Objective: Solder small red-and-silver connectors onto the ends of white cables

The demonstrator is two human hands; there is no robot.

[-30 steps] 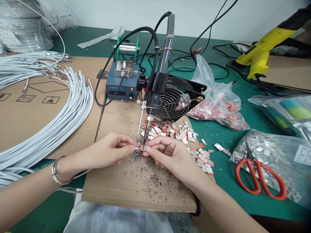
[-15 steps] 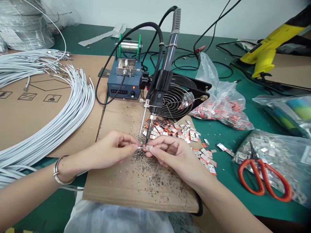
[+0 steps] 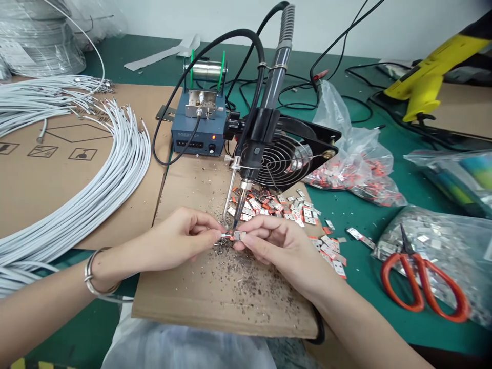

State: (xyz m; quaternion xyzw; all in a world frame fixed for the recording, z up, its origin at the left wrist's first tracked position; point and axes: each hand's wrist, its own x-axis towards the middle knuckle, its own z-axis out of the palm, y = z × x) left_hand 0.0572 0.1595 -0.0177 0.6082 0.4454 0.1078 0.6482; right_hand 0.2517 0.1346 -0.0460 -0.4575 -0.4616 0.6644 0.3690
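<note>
Left of centre, the left hand (image 3: 184, 233) pinches a thin white round cable (image 3: 225, 235). Between both hands sits a small flat silver-and-orange connector (image 3: 240, 236) (close under a black pen-shaped soldering iron (image 3: 252, 156)), pinched by the right hand (image 3: 279, 243).

Iron (image 3: 277, 77) slants down, tip at a connector (image 3: 240, 236); contact unclear. Right hand (image 3: 279, 243) pinches the connector just below iron; left hand (image 3: 184, 233) pinches a cable (image 3: 224, 234), left of iron's tip. Left of iron: station (image 3: 198, 142), white cables (image 3: 128, 169) beyond. Right: fan (image 3: 282, 160), loose connectors (image 3: 307, 212), scissors (image 3: 412, 251) well apart.
</note>
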